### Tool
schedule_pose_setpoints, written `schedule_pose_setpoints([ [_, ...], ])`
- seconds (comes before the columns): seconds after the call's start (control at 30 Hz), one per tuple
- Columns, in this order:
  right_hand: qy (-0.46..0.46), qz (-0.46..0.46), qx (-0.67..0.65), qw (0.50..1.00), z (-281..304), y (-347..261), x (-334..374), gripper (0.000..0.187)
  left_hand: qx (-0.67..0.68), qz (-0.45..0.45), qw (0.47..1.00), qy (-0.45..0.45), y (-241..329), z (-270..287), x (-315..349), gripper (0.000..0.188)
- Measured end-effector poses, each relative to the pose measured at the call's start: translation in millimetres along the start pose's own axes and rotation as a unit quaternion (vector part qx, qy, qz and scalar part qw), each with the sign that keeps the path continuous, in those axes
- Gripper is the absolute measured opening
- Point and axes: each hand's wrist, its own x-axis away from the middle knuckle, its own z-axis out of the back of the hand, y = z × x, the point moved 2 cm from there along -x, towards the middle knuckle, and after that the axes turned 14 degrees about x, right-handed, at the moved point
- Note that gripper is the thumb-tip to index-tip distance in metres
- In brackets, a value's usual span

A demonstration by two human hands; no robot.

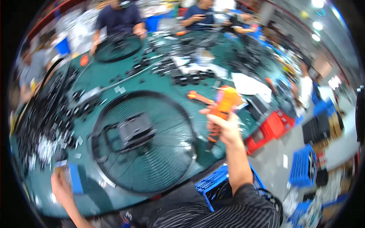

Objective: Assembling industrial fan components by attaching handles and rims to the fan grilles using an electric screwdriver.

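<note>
My right hand (225,127) is wrapped round the grip of an orange and black cordless screwdriver (227,99), raised over the right side of the green table. Below it, in the middle, a round black wire fan guard (167,159) lies flat, with a black box-shaped housing (137,129) on it. At the near left my left hand (62,188) is at the side of a small blue box (76,178). Its fingers are curled together; blur hides whether anything small is between them.
A green table (114,81) carries several black parts, cables and a heap of black pieces (45,106) at left. An orange tool (199,97) lies beyond the screwdriver. A red bin (270,129) and blue crates (302,165) stand at right. Several people (118,19) sit around the table.
</note>
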Motion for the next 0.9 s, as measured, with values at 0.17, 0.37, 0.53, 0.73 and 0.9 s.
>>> schedule_pose_setpoints([
  [0.17, 0.127, 0.109, 0.127, 0.978, -24, -4, 62, 0.037, -0.199, 0.017, 0.960, -0.195, -31, -12, -28, 0.016],
  [0.37, 0.102, 0.158, 0.126, 0.974, -34, 2, 71, 0.035, -0.172, 0.057, 0.955, -0.236, -33, -18, -30, 0.012],
  [0.53, 0.074, 0.148, 0.142, 0.976, -38, 0, 69, 0.035, -0.115, 0.054, 0.968, -0.217, -33, -6, -25, 0.009],
  [0.73, 0.103, 0.182, 0.049, 0.977, -26, -21, 78, 0.041, 0.040, 0.028, 0.998, -0.045, 0, 14, -2, 0.017],
  [0.9, 0.038, 0.223, -0.189, 0.956, -32, -49, 102, 0.045, 0.514, 0.137, 0.831, -0.164, 87, -23, 105, 0.015],
])
